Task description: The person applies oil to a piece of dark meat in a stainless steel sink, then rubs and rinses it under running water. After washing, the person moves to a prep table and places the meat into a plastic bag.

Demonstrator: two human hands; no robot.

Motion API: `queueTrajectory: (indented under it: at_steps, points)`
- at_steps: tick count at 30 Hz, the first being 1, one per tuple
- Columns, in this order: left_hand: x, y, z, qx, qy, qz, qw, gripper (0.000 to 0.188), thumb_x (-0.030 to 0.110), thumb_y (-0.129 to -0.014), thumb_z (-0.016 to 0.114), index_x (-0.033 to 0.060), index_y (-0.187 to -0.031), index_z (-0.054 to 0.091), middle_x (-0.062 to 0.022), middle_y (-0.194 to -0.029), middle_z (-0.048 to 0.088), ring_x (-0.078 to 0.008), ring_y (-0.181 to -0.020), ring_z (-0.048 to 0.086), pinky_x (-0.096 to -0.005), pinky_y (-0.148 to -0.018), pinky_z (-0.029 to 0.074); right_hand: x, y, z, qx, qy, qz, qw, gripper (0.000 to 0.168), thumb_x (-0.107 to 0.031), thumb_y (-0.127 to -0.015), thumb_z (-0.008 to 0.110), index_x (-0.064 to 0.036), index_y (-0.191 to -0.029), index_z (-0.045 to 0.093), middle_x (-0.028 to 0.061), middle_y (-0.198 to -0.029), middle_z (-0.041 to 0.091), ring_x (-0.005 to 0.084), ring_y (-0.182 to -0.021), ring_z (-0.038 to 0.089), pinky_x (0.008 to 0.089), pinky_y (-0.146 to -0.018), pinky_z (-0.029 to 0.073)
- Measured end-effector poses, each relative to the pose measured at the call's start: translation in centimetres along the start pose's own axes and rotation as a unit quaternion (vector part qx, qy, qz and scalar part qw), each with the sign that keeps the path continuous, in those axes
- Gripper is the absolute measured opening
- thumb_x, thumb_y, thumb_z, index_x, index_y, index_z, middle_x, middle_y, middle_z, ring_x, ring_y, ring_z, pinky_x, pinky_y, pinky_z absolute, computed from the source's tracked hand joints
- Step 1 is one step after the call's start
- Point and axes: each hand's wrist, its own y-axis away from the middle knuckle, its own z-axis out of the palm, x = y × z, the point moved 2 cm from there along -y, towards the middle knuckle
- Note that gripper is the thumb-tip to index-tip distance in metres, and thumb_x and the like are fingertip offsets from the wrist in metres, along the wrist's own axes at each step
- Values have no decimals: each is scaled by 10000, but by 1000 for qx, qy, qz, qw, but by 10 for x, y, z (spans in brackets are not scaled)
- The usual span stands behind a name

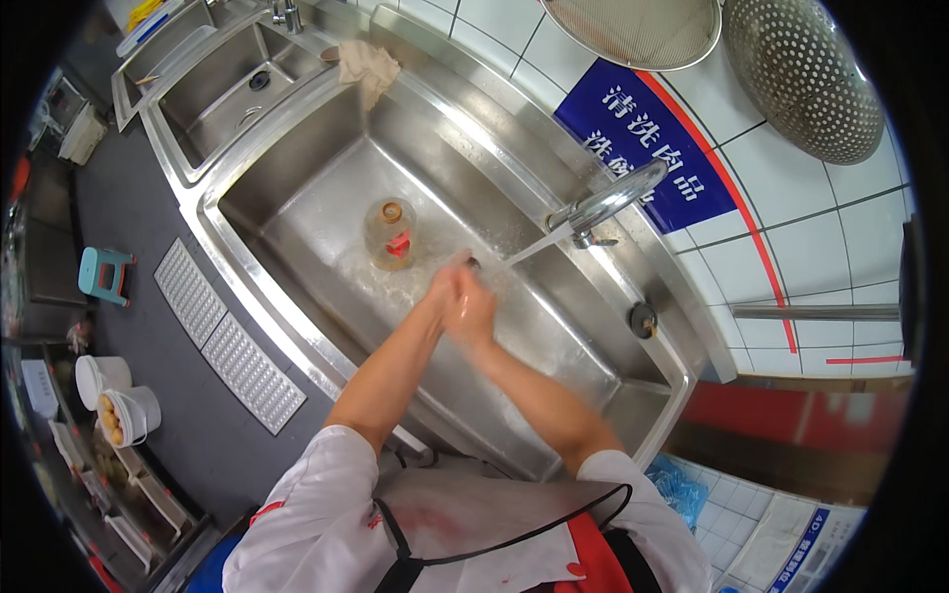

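My left hand (445, 287) and my right hand (471, 305) are pressed together above the floor of a deep stainless-steel sink (319, 244). Blur and overlap hide most of the fingers. Water (540, 245) runs from a chrome tap (623, 194) towards both hands and splashes around them. A small dark object (474, 263) shows at the fingertips; whether it is held cannot be told. Left of the hands, a clear plastic bottle (379, 231) with a brownish-orange cap and a red marking stands in shallow moving water.
A beige cloth (368, 68) hangs over the sink's far corner. Beyond lies another steel basin (222, 111). A black round stopper (643, 320) sits on the right ledge. A perforated strainer (804, 81) and mesh sieve (637, 30) hang on the tiled wall. A stool (105, 274) stands at left.
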Motion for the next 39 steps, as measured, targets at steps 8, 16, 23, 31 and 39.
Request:
queueTrajectory:
  at_steps: [8, 16, 23, 31, 39]
  points:
    - [25, 77, 67, 74, -197, -12, 978, 461, 457, -976, 491, 172, -1337, 454, -75, -1237, 553, -261, -1124, 544, -397, -964, 438, 75, -47, -28, -146, -296, 333, 883, 577, -574, -915, 537, 0, -950, 595, 135, -914, 655, 236, -774, 621, 386, -640, 486]
    - [44, 86, 83, -89, -384, 201, 897, 612, 171, -831, 751, 106, -1360, 451, -62, -1226, 562, -175, -1112, 544, -334, -954, 444, 15, -57, -73, -308, -429, 303, 793, 537, -507, -867, 652, -60, -1154, 573, 107, -1066, 614, 211, -943, 615, 350, -746, 527]
    - [63, 100, 68, 54, -298, 241, 922, 299, 115, -823, 744, 19, -1058, 587, -71, -975, 641, -142, -852, 621, -279, -762, 525, 10, -47, -93, -352, 102, 49, 929, 347, -233, -831, 710, -21, -1094, 635, 133, -1047, 648, 270, -913, 636, 390, -796, 493]
    - [79, 124, 76, 65, -213, 200, 954, 241, 202, -910, 668, 52, -1080, 584, -45, -1020, 610, -150, -885, 602, -286, -743, 524, -10, -46, -79, -254, -259, 59, 930, 276, -225, -963, 560, 1, -1120, 585, 46, -1012, 621, 153, -938, 560, 285, -826, 439]
    - [60, 123, 117, -29, -390, 213, 895, 228, 139, -906, 638, 39, -1103, 578, -43, -1019, 602, -151, -926, 572, -303, -840, 476, -3, -50, -100, -70, -588, 205, 779, 223, -274, -939, 610, -62, -1004, 583, 9, -888, 576, 139, -817, 564, 304, -746, 462]
